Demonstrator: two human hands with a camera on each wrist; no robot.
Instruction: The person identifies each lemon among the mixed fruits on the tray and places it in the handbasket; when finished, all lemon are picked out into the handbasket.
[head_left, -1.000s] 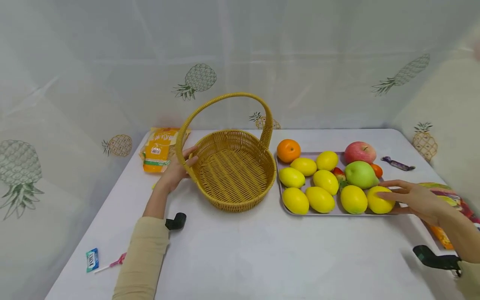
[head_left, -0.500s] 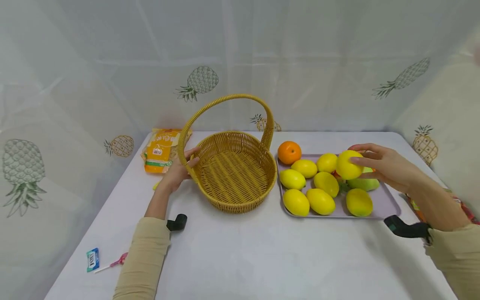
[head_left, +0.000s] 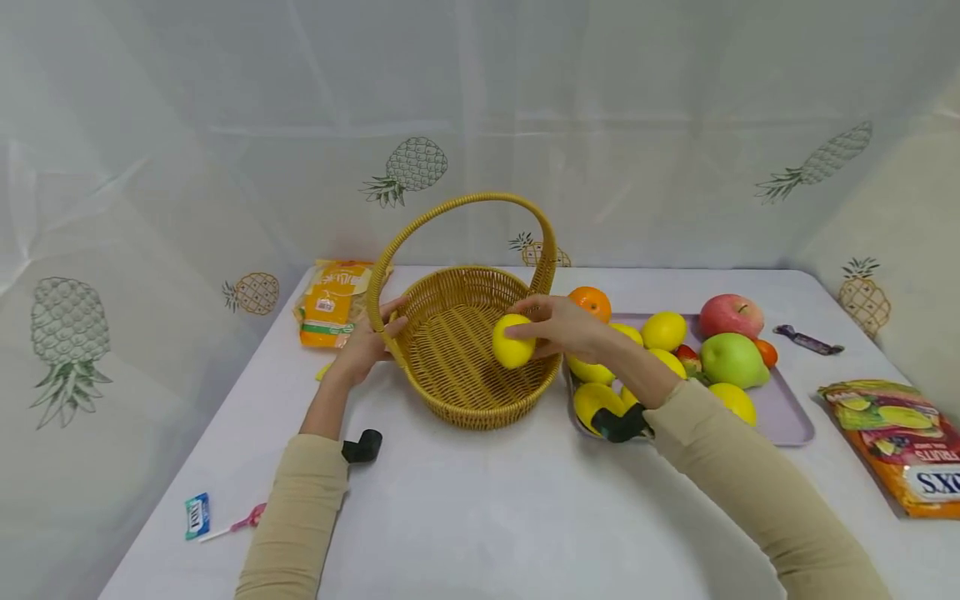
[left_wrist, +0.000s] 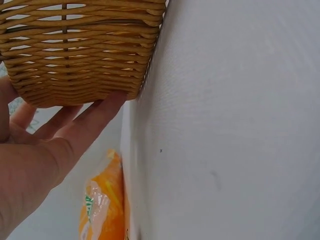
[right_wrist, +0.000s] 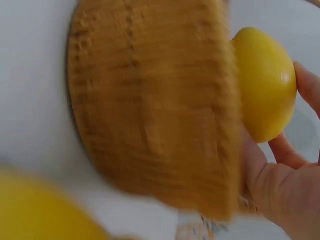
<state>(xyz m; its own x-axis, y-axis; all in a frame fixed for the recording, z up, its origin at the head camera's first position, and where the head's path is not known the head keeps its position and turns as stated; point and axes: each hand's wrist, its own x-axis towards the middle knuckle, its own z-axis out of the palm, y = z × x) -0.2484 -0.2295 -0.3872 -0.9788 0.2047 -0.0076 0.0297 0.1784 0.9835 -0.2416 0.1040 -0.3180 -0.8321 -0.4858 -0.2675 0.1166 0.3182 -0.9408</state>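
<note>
A yellow lemon (head_left: 508, 346) is pinched in my right hand (head_left: 564, 327), over the right inner side of the wicker basket (head_left: 465, 412). In the right wrist view the lemon (right_wrist: 265, 82) shows beyond the basket's rim, between thumb and fingers. My left hand (head_left: 362, 343) holds the basket's left rim beside the base of its tall handle. Seen from the left wrist, fingers (left_wrist: 90, 120) of that hand lie along the woven outer wall (left_wrist: 80, 60). The basket's visible floor is bare.
Right of the basket, a mauve tray (head_left: 789, 415) bears several lemons, a red apple (head_left: 731, 317) and a green pear (head_left: 731, 360). An orange (head_left: 591, 302) lies at its far left corner. Bags (head_left: 330, 304) (head_left: 900, 446) flank the table; a lollipop (head_left: 247, 518) lies front left.
My right hand has lifted a lemon off the tray's near right part and carried it left to over the basket. The left hand has stayed at the basket's rim.
</note>
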